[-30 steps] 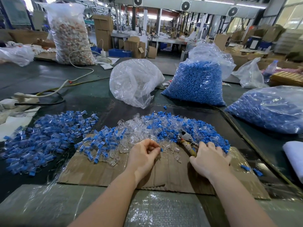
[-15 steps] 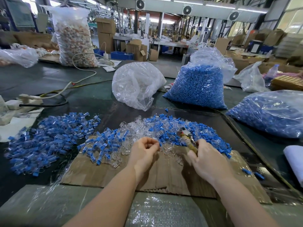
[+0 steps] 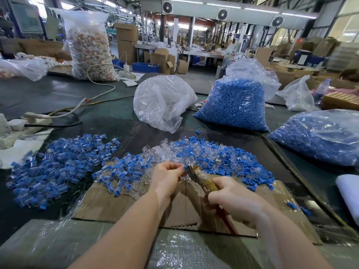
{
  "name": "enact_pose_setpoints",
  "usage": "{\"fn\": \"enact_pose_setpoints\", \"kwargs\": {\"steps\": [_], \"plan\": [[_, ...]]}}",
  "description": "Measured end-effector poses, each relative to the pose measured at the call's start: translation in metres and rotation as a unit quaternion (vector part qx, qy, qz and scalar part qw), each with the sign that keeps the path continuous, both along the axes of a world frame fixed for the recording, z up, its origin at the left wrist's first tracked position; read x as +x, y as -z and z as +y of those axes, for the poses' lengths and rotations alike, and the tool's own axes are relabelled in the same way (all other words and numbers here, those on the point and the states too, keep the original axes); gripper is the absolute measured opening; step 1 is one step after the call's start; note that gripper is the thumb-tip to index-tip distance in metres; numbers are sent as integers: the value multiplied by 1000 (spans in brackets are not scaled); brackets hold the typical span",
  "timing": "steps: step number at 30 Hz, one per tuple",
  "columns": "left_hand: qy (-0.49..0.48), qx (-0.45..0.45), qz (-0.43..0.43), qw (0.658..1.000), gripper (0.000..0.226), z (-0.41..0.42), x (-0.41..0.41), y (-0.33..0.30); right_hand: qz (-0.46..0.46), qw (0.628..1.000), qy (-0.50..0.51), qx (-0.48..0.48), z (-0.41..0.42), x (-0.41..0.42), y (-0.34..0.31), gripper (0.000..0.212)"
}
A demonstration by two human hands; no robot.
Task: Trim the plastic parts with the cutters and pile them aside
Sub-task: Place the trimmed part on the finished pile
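My left hand [image 3: 167, 176] pinches a small blue and clear plastic part [image 3: 184, 167] above the cardboard sheet [image 3: 120, 202]. My right hand [image 3: 231, 199] grips the cutters [image 3: 202, 178] by their taped yellow and red handles, and the metal jaws touch the part. Behind the hands lies a wide heap of loose blue and clear parts [image 3: 223, 160]. A second pile of parts [image 3: 58, 164] lies on the table at the left.
A crumpled clear bag [image 3: 163, 101] and a full bag of blue pieces [image 3: 237, 105] stand behind the heap. Another bag of blue pieces [image 3: 320, 136] lies at the right, with a white cloth [image 3: 349, 193] near the edge. Power strips and cables [image 3: 38, 119] lie far left.
My right hand picked the cutters up off the heap and raised them. Both hands came together, and the jaws now meet the part that my left hand holds.
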State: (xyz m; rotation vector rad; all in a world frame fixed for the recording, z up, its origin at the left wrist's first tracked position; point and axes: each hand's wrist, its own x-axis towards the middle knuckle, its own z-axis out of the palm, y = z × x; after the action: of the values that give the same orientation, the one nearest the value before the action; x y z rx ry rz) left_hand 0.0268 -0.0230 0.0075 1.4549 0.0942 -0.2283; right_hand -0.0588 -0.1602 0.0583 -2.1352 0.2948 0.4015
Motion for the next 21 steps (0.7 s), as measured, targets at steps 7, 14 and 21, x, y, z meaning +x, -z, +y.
{"fn": "enact_pose_setpoints", "kwargs": {"steps": [7, 14, 21], "plan": [[-9, -9, 9, 1000, 6, -3, -3, -1, 57, 998, -3, 8, -2, 0, -7, 26], [-14, -29, 38, 999, 6, -5, -4, -5, 50, 999, -12, 1, -4, -1, -9, 33], [-23, 3, 16, 1000, 10, -6, -4, -7, 9, 998, -33, -53, 3, -1, -11, 19]]}}
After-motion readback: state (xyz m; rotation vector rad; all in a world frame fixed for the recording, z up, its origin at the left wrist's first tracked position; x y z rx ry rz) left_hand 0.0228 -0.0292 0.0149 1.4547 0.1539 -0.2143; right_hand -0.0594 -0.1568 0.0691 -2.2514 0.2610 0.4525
